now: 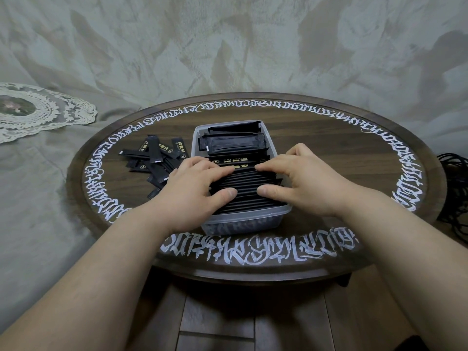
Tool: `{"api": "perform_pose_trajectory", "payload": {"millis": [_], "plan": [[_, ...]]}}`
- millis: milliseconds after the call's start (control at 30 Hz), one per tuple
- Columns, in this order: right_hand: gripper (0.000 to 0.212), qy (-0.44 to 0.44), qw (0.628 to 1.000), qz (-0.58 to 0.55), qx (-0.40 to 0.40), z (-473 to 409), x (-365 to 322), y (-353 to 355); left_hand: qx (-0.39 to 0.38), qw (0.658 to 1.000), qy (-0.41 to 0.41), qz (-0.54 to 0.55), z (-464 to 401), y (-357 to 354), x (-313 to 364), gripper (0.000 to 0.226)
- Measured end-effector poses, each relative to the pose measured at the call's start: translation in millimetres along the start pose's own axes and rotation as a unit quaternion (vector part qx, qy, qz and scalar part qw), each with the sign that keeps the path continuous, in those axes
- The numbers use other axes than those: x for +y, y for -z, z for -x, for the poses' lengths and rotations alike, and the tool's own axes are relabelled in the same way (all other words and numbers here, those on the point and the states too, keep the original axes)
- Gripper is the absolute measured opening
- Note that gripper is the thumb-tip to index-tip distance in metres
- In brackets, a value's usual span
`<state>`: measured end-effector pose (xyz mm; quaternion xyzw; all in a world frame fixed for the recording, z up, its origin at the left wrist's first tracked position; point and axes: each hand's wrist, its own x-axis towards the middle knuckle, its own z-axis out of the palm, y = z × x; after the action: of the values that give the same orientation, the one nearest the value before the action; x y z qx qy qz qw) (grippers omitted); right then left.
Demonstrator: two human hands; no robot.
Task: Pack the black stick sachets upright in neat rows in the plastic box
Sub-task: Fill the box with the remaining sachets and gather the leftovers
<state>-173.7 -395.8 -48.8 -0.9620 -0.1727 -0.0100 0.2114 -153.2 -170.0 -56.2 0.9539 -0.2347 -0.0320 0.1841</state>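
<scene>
The plastic box [200, 138] sits at the middle of the round dark surface [329, 153], and every place here is given from it. Its near half holds one tight row of black stick sachets [247, 184] standing on edge, too many and too closely packed to count; in its far half about three more sachets [233, 143] lie flat across the top of the others. Just left of the box a loose pile of sachets [152, 158] lies scattered on the surface, roughly a dozen, some overlapping. Farther left, off the surface, lies a lace doily [38, 110]; far to the right, black cables [455, 193] show at the edge. The left hand [192, 191] and the right hand [301, 181] both rest palm down on the packed row, fingers nearly straight and pointing toward each other, thumbs on the nearer sachets; each grip is released, pressing, not grasping.
</scene>
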Motion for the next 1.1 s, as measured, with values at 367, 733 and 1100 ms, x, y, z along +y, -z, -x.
{"api": "perform_pose_trajectory", "payload": {"millis": [367,733,1100], "plan": [[0.051,-0.019,0.998,-0.049,0.047,-3.1,-4.0,-1.2,0.234,0.962,0.140,0.030,-11.5,-0.2,-12.4,0.039],[0.032,-0.013,0.998,-0.063,0.030,-4.8,-4.1,-2.1,0.153,0.973,0.162,0.054,-4.1,4.1,-8.8,0.043],[0.015,0.004,0.996,-0.027,0.082,-7.0,-4.4,-2.2,0.097,0.986,0.113,-0.075,2.8,17.3,-3.9,0.041]]}}
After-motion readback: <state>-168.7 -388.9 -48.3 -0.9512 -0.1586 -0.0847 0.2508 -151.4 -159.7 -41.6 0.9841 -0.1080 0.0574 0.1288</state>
